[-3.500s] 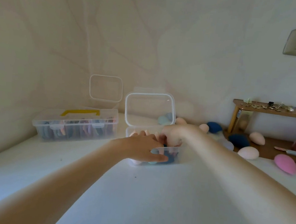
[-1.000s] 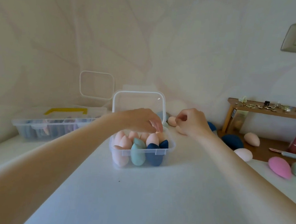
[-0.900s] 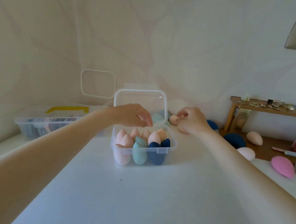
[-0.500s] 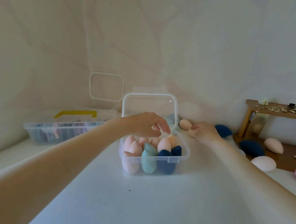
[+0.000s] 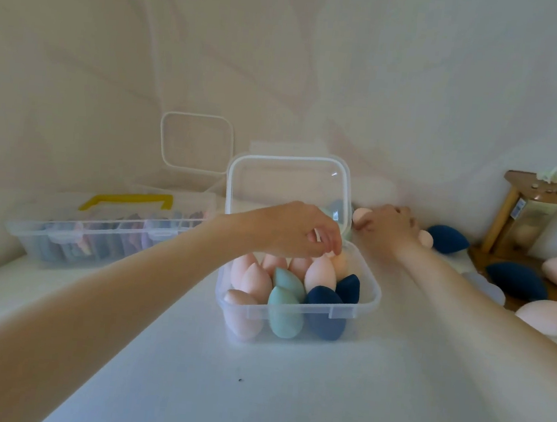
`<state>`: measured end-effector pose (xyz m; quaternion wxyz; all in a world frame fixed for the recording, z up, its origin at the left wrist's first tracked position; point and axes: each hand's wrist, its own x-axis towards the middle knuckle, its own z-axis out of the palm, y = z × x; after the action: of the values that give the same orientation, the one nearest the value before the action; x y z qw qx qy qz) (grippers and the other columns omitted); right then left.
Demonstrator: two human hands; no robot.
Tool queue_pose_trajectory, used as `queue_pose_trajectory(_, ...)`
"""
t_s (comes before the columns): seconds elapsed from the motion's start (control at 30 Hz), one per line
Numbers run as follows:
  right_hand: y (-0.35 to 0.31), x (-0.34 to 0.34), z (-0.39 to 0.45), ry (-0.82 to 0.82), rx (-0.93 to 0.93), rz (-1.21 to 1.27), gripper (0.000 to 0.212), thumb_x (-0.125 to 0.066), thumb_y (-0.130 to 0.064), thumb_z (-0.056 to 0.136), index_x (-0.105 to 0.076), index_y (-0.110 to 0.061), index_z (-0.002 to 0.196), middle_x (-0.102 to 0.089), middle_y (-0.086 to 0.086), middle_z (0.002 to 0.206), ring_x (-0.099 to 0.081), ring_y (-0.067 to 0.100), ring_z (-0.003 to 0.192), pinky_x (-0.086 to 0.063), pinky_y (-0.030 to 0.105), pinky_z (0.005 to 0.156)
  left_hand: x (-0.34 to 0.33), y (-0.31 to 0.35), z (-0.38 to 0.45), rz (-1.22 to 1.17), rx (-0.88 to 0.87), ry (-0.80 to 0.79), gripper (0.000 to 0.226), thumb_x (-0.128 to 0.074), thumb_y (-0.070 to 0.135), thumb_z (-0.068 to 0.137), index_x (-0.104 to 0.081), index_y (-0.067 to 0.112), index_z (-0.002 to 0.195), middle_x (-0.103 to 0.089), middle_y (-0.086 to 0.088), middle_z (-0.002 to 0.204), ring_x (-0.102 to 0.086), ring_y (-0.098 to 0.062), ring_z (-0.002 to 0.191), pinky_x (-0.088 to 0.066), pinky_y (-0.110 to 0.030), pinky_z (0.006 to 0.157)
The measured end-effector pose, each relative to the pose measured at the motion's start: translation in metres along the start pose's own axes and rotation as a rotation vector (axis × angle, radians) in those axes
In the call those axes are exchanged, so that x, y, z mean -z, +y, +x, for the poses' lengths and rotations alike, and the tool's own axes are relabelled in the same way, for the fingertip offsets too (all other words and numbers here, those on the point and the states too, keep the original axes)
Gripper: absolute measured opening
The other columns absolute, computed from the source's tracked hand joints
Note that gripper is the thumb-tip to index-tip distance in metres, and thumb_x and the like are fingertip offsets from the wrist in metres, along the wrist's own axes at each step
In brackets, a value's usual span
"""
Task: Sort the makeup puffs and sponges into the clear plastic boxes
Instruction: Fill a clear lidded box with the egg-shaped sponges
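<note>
While our left hand point(image 5: 298, 233) hovers over the back right corner of the open clear box point(image 5: 296, 309), its fingers point(image 5: 333, 246) are curled loosely, tips just at a pale pink sponge point(image 5: 340, 264) standing there; we cannot tell whether they pinch it or only touch it. Our right hand point(image 5: 388, 223) reaches past the box's upright lid point(image 5: 289, 186), fingers closing around a peach sponge point(image 5: 360, 214) lying on the surface point(image 5: 252, 395); grip looks partial, not confirmed.

Box holds pink, teal and navy sponges upright, tightly packed. More lie loose to the right, including a navy sponge point(image 5: 448, 239).

Judgement: seat each sponge point-up, pressing neighbours aside with the left hand to open a slot before the right brings the next. Little room remains, so forcing may topple the row.
</note>
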<state>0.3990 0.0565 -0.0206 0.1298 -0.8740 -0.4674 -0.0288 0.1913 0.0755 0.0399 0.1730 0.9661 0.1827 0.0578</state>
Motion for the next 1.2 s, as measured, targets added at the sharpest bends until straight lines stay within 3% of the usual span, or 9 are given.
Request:
queue_pose_trajectory(0.17,-0.004,0.045,-0.027,0.133,0.105,0.464,0.014,-0.052,-0.023,0.088,-0.042,-0.021,0.077,-0.051,0.003,0.086,-0.045,0.024,0.086,-0.038,0.034,0.072,-0.002,0.006,-0.006,-0.035,0.014,0.043,0.021,-0.051,0.011,0.089,-0.068,0.020,0.097,-0.061,0.012,0.092,-0.056,-0.006,0.086,-0.041,-0.007,0.072)
queue_pose_trajectory(0.37,-0.012,0.110,-0.074,-0.419,0.183,0.916,0.019,-0.063,-0.010,0.087,-0.046,-0.012,0.094,-0.059,0.011,0.088,-0.050,0.016,0.062,-0.044,0.023,0.057,-0.006,0.023,-0.030,-0.075,-0.002,0.023,0.018,-0.054,0.016,0.087,-0.067,0.024,0.097,-0.058,0.021,0.089,-0.051,0.009,0.084,-0.043,-0.016,0.083)
queue_pose_trajectory(0.47,-0.019,0.129,-0.095,-0.742,0.254,0.703,0.021,-0.063,0.002,0.085,-0.057,-0.012,0.100,-0.061,0.006,0.090,-0.056,0.011,0.066,-0.048,0.016,0.056,-0.007,0.030,-0.042,-0.042,0.003,-0.056,0.016,-0.056,0.024,0.087,-0.067,0.033,0.095,-0.061,0.019,0.098,-0.052,0.012,0.082,-0.041,-0.011,0.078)
queue_pose_trajectory(0.57,-0.031,0.133,-0.104,-0.819,0.303,0.346,0.034,-0.063,0.005,0.083,-0.062,-0.014,0.112,-0.062,0.000,0.093,-0.055,0.008,0.074,-0.045,0.012,0.056,-0.009,0.033,-0.046,-0.011,0.061,-0.188,0.025,-0.050,0.024,0.091,-0.065,0.032,0.109,-0.056,0.016,0.104,-0.051,0.019,0.072,-0.037,-0.002,0.070)
queue_pose_trajectory(0.67,-0.045,0.131,-0.111,-0.812,0.324,0.140,0.033,-0.065,0.002,0.083,-0.066,-0.017,0.109,-0.057,-0.002,0.086,-0.043,0.010,0.067,-0.036,0.010,0.050,-0.013,0.034,-0.047,-0.069,0.164,-0.279,0.024,-0.049,0.046,0.082,-0.062,0.051,0.101,-0.056,0.015,0.121,-0.055,-0.007,0.109,-0.042,-0.028,0.102)
queue_pose_trajectory(0.73,-0.050,0.130,-0.114,-0.792,0.298,0.110,0.030,-0.065,0.001,0.083,-0.066,-0.018,0.106,-0.055,-0.007,0.077,-0.039,0.008,0.061,-0.034,0.007,0.043,-0.016,0.035,-0.048,-0.097,0.237,-0.285,0.024,-0.044,0.064,0.067,-0.059,0.060,0.085,-0.056,0.012,0.119,-0.053,-0.018,0.115,-0.041,-0.040,0.105)
queue_pose_trajectory(0.93,-0.062,0.119,-0.112,-0.765,0.268,-0.013,0.030,-0.069,-0.004,0.081,-0.066,-0.018,0.107,-0.054,-0.009,0.073,-0.043,0.007,0.061,-0.035,0.012,0.051,-0.026,0.043,-0.050,-0.068,0.285,-0.177,0.044,-0.028,0.049,0.096,-0.042,0.031,0.134,-0.042,-0.003,0.135,-0.038,-0.025,0.126,-0.027,-0.037,0.109)
queue_pose_trajectory(1.1,-0.073,0.099,-0.109,-0.705,0.285,-0.237,0.017,-0.078,-0.017,0.071,-0.064,-0.026,0.073,-0.055,-0.002,0.080,-0.049,0.015,0.073,-0.041,0.022,0.067,-0.033,0.042,-0.046,-0.089,0.310,-0.143,0.052,-0.030,0.057,0.094,-0.058,0.021,0.119,-0.053,-0.005,0.126,-0.042,-0.022,0.117,-0.032,-0.036,0.105)
queue_pose_trajectory(1.2,-0.080,0.092,-0.110,-0.671,0.312,-0.384,0.022,-0.082,-0.028,0.065,-0.069,-0.017,0.079,-0.059,-0.005,0.072,-0.055,0.018,0.077,-0.044,0.026,0.071,-0.036,0.039,-0.043,-0.056,0.306,-0.131,0.053,-0.033,0.059,0.092,-0.061,0.021,0.116,-0.056,-0.002,0.120,-0.042,-0.020,0.108,-0.032,-0.033,0.099)
